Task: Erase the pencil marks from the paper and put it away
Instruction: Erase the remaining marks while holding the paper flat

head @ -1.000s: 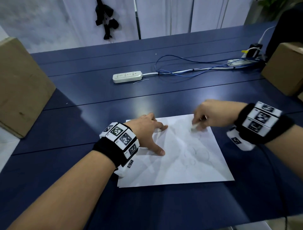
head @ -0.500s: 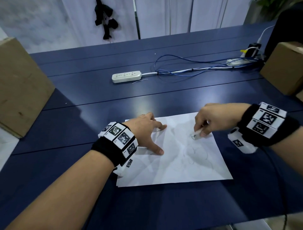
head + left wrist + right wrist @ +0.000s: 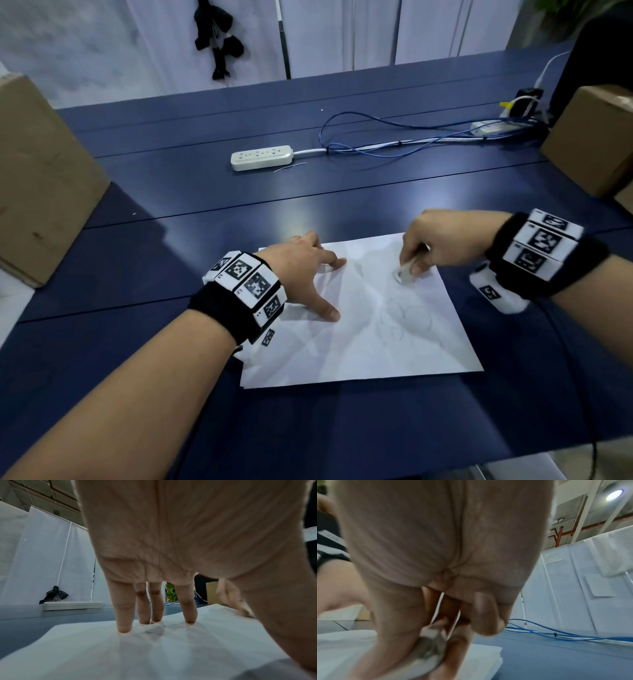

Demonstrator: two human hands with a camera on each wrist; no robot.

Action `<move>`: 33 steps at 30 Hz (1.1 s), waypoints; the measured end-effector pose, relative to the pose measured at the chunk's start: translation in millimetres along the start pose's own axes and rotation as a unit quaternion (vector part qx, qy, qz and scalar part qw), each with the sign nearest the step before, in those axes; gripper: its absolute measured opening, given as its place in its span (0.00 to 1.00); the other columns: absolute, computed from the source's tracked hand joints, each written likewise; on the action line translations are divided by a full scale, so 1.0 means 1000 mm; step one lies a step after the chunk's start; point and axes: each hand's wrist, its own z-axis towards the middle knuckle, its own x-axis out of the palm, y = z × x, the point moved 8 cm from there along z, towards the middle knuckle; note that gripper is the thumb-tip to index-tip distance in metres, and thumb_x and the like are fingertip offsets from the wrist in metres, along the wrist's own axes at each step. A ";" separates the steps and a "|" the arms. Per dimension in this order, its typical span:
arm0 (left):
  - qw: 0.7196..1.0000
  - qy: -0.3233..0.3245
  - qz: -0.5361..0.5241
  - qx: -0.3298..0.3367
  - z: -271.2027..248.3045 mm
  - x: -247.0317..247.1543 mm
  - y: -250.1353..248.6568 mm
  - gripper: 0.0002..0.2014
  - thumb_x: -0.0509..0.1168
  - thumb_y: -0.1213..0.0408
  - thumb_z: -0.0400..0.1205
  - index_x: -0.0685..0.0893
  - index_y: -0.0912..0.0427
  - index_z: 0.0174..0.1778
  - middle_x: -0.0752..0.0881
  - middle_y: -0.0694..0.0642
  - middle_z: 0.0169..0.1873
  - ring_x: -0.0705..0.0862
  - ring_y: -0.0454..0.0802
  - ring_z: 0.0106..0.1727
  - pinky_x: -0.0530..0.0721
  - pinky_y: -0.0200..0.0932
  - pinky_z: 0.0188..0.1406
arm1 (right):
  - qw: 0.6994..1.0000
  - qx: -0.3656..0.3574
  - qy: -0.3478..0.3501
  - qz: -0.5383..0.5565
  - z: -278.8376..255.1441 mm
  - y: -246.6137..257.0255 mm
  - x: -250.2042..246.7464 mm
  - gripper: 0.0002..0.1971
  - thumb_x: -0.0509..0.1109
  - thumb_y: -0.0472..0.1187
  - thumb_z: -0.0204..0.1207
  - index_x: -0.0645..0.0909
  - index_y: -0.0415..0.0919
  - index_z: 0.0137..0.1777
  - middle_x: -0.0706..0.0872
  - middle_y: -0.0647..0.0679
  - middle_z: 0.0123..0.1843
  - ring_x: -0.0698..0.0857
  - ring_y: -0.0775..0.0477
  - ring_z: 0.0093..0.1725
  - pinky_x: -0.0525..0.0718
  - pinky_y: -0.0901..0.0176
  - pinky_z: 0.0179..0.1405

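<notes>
Fingers (image 3: 409,255) of my right hand (image 3: 442,245) pinch the eraser (image 3: 404,274) on the paper (image 3: 376,342), near the counter (image 3: 205,198) front edge.

Head view: left hand (image 3: 301,270) spread, pinning the sheet; erasing underway, faint circles (image 3: 407,317) remain. Left wrist: fingertips (image 3: 123,627) press flat. Right wrist: blurred eraser (image 3: 429,651) on paper. Next, I judge, rub toward those circles.

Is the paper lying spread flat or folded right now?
Spread, not folded: the paper lies open on the table, slightly rippled. Left hand fingertips press it; right hand rubs eraser on it.
</notes>
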 end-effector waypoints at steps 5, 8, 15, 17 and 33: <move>1.000 0.000 0.002 -0.001 -0.001 0.000 0.000 0.49 0.73 0.26 0.57 0.67 0.30 0.76 0.68 0.43 0.63 0.70 0.45 0.68 0.80 0.59 0.61 | 0.994 0.041 -0.097 -0.032 0.016 -0.019 -0.025 0.14 0.72 0.61 0.74 0.91 0.53 0.48 0.90 0.56 0.40 0.84 0.50 0.42 0.82 0.57 0.46; 1.000 -0.003 0.000 -0.002 0.000 0.000 0.001 0.49 0.73 0.26 0.56 0.67 0.30 0.75 0.68 0.43 0.62 0.71 0.45 0.68 0.80 0.59 0.61 | 1.000 -0.007 -0.027 -0.010 -0.003 -0.004 -0.006 0.08 0.76 0.55 0.74 0.91 0.56 0.49 0.87 0.60 0.40 0.81 0.58 0.40 0.81 0.58 0.49; 1.000 -0.001 -0.003 -0.005 0.000 0.000 0.001 0.49 0.74 0.26 0.56 0.68 0.30 0.75 0.68 0.43 0.61 0.71 0.45 0.66 0.81 0.59 0.60 | 0.995 0.054 -0.080 -0.029 0.011 -0.011 -0.021 0.12 0.74 0.57 0.74 0.91 0.51 0.49 0.91 0.56 0.40 0.82 0.52 0.41 0.79 0.60 0.44; 1.000 -0.001 -0.004 -0.005 -0.001 0.000 0.001 0.49 0.74 0.26 0.56 0.67 0.30 0.75 0.68 0.43 0.62 0.71 0.45 0.67 0.81 0.59 0.60 | 0.993 0.058 -0.100 -0.040 0.014 -0.014 -0.025 0.13 0.73 0.56 0.76 0.91 0.50 0.49 0.91 0.53 0.42 0.83 0.49 0.43 0.81 0.58 0.45; 1.000 -0.005 0.005 0.000 0.000 -0.001 0.000 0.48 0.74 0.27 0.58 0.68 0.32 0.75 0.69 0.45 0.62 0.72 0.47 0.66 0.82 0.56 0.60 | 0.999 0.029 -0.019 -0.018 -0.003 -0.009 -0.001 0.10 0.75 0.57 0.73 0.90 0.54 0.48 0.89 0.59 0.39 0.84 0.55 0.43 0.85 0.53 0.50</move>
